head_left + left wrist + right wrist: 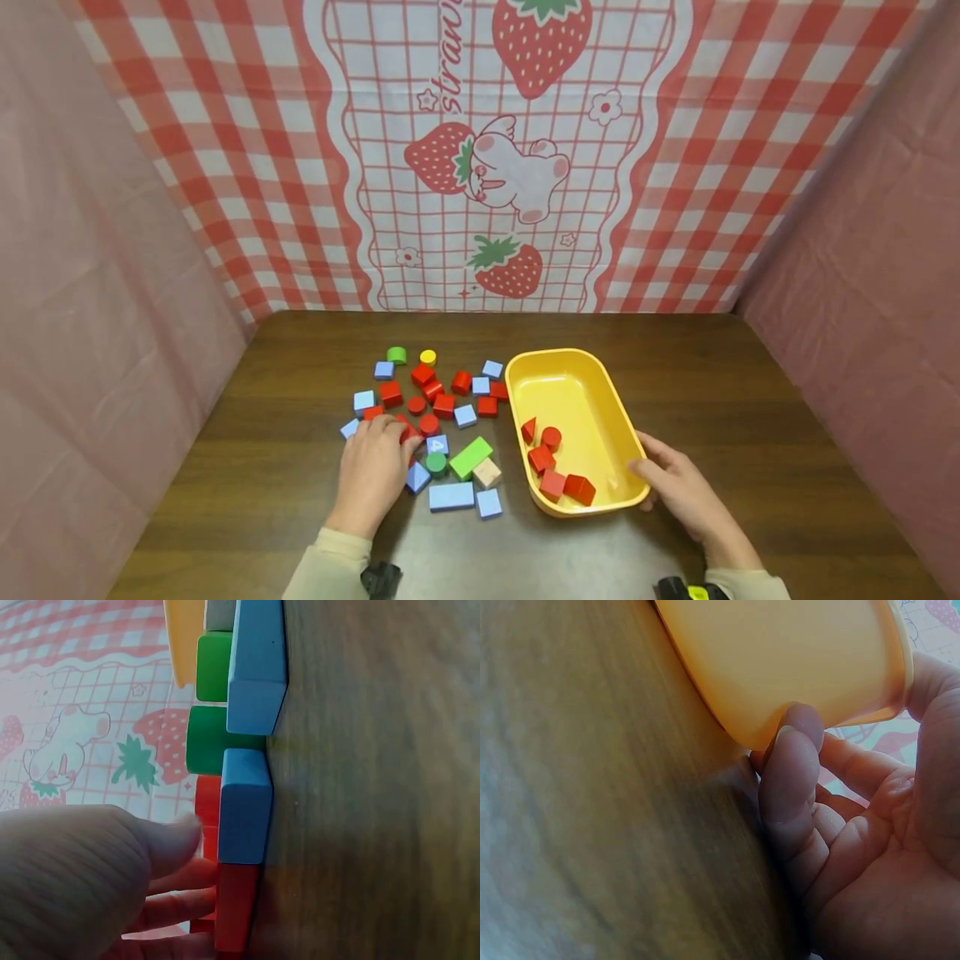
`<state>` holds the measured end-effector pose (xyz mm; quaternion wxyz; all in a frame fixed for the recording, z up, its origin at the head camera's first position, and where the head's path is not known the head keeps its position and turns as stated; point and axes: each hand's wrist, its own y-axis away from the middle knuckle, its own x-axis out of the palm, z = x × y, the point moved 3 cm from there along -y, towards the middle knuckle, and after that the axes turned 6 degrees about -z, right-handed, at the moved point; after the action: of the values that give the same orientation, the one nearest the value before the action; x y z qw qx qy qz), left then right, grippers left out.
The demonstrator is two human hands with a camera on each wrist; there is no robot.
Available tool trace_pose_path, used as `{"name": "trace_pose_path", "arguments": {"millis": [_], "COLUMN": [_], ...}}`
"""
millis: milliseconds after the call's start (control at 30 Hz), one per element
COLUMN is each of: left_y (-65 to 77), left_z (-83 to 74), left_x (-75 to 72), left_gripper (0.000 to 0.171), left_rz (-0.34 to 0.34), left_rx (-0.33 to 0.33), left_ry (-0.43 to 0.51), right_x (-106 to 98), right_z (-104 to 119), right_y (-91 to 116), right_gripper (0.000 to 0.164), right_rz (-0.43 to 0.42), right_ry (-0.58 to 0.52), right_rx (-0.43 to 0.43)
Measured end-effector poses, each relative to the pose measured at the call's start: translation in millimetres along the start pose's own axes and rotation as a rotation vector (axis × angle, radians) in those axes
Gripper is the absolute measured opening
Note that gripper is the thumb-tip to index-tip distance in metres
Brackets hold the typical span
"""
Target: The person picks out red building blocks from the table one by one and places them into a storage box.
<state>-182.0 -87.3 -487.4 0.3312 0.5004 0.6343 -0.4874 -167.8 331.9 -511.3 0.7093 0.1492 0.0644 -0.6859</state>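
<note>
On the brown table a yellow plastic tray (pixel 573 367) holds several red blocks (pixel 542 458) near its left and front sides. My right hand (pixel 686 492) grips its front right corner, the thumb over the rim and the fingers against the outside wall (pixel 802 660). At the left, my left hand (pixel 375 467) reaches into a spread of loose blocks. Its thumb and fingers are around a red block (pixel 407 428), which they partly cover. In the left wrist view, a blue block (pixel 246 810) and a red block (pixel 237 904) stand close to the fingertips.
Around the left hand lie more red blocks (pixel 444 406), light blue blocks (pixel 452 497), a green block (pixel 471 457), a dark green cylinder (pixel 436 464), a wooden-coloured block (pixel 487 473) and a yellow cylinder (pixel 427 357). A strawberry-print cloth (pixel 525 158) hangs behind the table.
</note>
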Motion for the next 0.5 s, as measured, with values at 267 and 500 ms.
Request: {"name": "trace_pose_path", "arguments": {"millis": [267,500], "left_y": [-5.7,-9.0], "left_z": [-0.3,2.0], "left_x": [5.3,-0.1], "left_gripper": [0.039,0.039], "left_rz": [-0.021,-0.043], "left_rx": [-0.007,-0.052], "left_ry": [-0.011,0.018], "right_x": [-0.5,-1.4], "right_z": [-1.8,-0.4], "right_y": [0.4,-0.1], "right_gripper": [0.059,0.059], "right_rz": [0.004,0.003], "right_ry": [-0.008,0.008], "right_rx": [-0.004,0.009]}}
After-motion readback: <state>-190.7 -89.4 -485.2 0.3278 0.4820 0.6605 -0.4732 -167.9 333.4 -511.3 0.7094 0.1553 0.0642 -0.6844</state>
